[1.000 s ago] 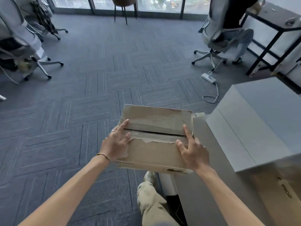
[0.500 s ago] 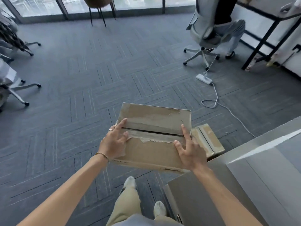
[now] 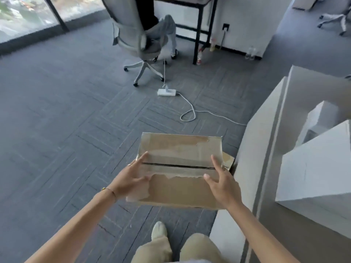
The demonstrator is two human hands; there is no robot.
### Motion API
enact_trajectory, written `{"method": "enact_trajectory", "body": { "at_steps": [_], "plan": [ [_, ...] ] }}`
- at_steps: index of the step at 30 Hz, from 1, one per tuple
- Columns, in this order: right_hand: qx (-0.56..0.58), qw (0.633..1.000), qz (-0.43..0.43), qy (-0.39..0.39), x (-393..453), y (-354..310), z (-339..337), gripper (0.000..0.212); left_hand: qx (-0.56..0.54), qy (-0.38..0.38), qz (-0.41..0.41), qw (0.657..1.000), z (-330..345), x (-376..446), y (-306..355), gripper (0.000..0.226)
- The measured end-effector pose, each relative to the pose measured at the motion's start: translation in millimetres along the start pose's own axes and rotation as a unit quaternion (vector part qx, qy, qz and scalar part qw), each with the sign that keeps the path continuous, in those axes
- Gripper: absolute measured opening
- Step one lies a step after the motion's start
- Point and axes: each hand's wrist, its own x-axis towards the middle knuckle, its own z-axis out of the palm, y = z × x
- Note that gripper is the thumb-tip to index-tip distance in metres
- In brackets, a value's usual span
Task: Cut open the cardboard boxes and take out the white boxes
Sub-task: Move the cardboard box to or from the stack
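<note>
Along the right edge of the frame stand stacked white boxes. At lower centre, above the grey carpet, a cardboard box with torn tape is held level. Left hand and right hand press its top flaps at either end of the seam, fingers straight and spread apart.

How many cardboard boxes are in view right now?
2. One cardboard box is held between the left hand and right hand. A second box peeks out behind its right edge, mostly hidden. More may be hidden.
</note>
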Motion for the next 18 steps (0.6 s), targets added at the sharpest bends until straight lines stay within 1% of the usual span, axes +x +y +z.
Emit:
{"method": "enact_trajectory", "body": {
  "at_steps": [3,6,9,11,13,15,18],
  "plan": [
    [0.022,0.998,0.057,0.03,16.4,6.1,-2.8,0.07,0.051,-0.049,0.024,0.997,-2.4,55.7,14.7,0.095],
    [0.037,0.992,0.105,0.055,36.2,19.6,-4.5,0.071,0.083,-0.069,0.048,0.993,9.1,112.2,31.0,0.098],
    [0.059,0.986,0.145,0.058,64.0,40.2,-3.6,0.079,0.105,-0.088,0.066,0.988,28.8,170.6,42.0,0.1],
    [0.082,0.981,0.167,0.051,85.9,56.6,-1.3,0.086,0.109,-0.099,0.076,0.986,45.7,208.3,49.1,0.101],
    [0.112,0.976,0.179,0.06,111.0,73.1,2.0,0.092,0.106,-0.102,0.076,0.986,64.9,244.5,56.2,0.1],
    [0.137,0.967,0.2,0.08,138.8,91.3,6.3,0.093,0.085,-0.103,0.075,0.988,87.1,280.5,59.6,0.101],
    [0.162,0.952,0.237,0.106,180.9,124.5,18.3,0.093,0.059,-0.121,0.069,0.989,129.1,331.6,54.8,0.109]
  ]
}}
